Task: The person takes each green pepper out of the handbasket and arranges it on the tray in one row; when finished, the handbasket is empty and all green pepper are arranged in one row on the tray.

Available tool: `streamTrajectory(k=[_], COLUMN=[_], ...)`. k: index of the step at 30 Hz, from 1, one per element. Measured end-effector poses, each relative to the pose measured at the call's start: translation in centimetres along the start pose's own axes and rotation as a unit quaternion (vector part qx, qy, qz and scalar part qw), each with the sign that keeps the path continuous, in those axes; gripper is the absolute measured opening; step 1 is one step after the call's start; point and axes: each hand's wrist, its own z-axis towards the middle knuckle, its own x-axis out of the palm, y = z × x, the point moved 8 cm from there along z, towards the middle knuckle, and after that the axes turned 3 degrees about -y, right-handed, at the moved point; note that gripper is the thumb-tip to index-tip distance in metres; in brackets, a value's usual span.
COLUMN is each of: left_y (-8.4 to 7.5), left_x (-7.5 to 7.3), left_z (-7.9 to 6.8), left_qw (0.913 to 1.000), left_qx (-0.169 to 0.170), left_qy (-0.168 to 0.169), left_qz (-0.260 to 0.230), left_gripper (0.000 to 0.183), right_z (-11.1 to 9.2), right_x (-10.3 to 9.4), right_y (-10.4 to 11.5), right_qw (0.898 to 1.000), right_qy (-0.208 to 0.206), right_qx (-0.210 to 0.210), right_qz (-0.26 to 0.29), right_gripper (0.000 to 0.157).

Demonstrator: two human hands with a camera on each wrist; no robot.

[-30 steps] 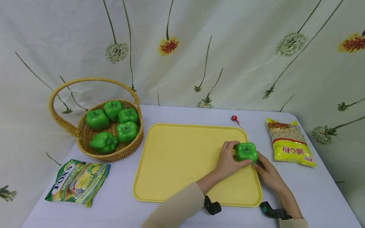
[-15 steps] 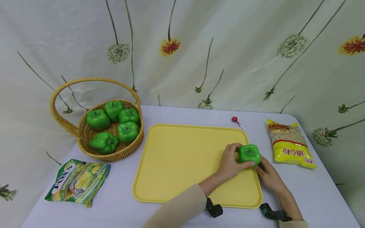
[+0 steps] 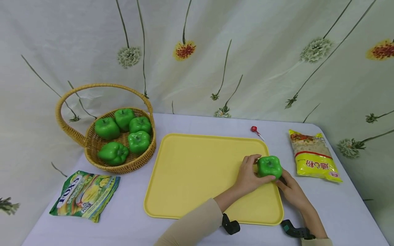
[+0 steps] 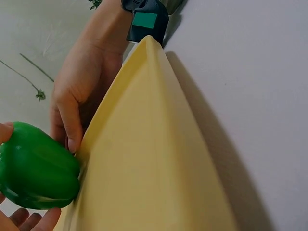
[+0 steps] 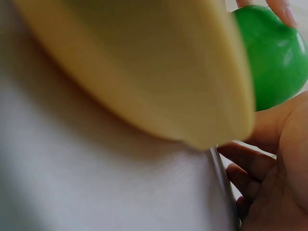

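My left hand grips a green bell pepper between thumb and fingers, over the right rim of the yellow tray. On the pepper's right side is my right hand, its fingertips right at the pepper's lower edge. The left wrist view has the pepper beside the tray's rim, with the right hand reaching down behind that rim. From the right wrist, the right hand appears below the pepper, fingers loosely extended; the tray edge covers part of the view.
A wicker basket with several green bell peppers stands back left, its handle raised. In front of it lies a FOX'S packet. A red lollipop lies behind the tray, and a yellow food bag at the right.
The pepper and the left hand have moved slightly right and nearer the person in the first half second. Since then both hands have stayed almost still.
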Motion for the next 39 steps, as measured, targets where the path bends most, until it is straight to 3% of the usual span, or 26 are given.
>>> streamTrajectory(k=[5, 9, 15, 18, 21, 23, 26, 30, 34, 39], left_y=[-0.3, -1.2, -2.9, -3.9, -4.8, -5.0, -5.0, -4.5, -3.2, 0.3], left_x=[-0.4, -1.7, -4.9, -7.5, -11.0, -14.1, -19.2, -26.7, -34.3, -41.3], left_z=[-0.1, -0.1, -0.5, -1.4, -2.7, -3.9, -5.6, -7.6, -9.2, -9.9], left_qw=[0.9996, 0.9982, 0.9983, 0.9976, 0.9946, 0.9906, 0.9817, 0.9656, 0.9565, 0.9637], left_qx=[0.001, 0.003, 0.034, 0.062, 0.102, 0.132, 0.166, 0.187, 0.149, 0.042], left_qy=[0.000, -0.001, 0.013, 0.018, 0.003, -0.024, -0.073, -0.143, -0.212, -0.246], left_qz=[0.027, 0.060, 0.045, 0.026, 0.023, 0.029, 0.058, 0.109, 0.134, 0.094], left_gripper=[0.075, 0.078, 0.078, 0.076, 0.073, 0.072, 0.070, 0.074, 0.078, 0.074], right_z=[0.1, 0.1, 0.0, -0.1, -0.2, -0.2, -0.3, -0.3, -0.3, -0.3], right_x=[0.1, 0.1, -0.1, 0.0, 0.1, 0.2, 0.2, 0.1, 0.2, 0.0], right_y=[0.0, -0.2, -0.3, -0.3, -0.4, -0.4, -0.4, -0.4, -0.1, -0.1], right_qw=[1.000, 1.000, 1.000, 1.000, 1.000, 1.000, 1.000, 1.000, 1.000, 1.000], right_qy=[0.001, 0.003, -0.002, -0.003, 0.000, 0.001, 0.001, 0.001, 0.007, 0.006], right_qx=[0.001, 0.010, 0.010, 0.009, 0.014, 0.015, 0.016, 0.019, 0.020, 0.020], right_qz=[0.000, 0.002, -0.001, -0.001, 0.000, -0.001, -0.005, -0.009, -0.004, -0.006], right_gripper=[0.056, 0.055, 0.054, 0.054, 0.054, 0.055, 0.055, 0.055, 0.056, 0.056])
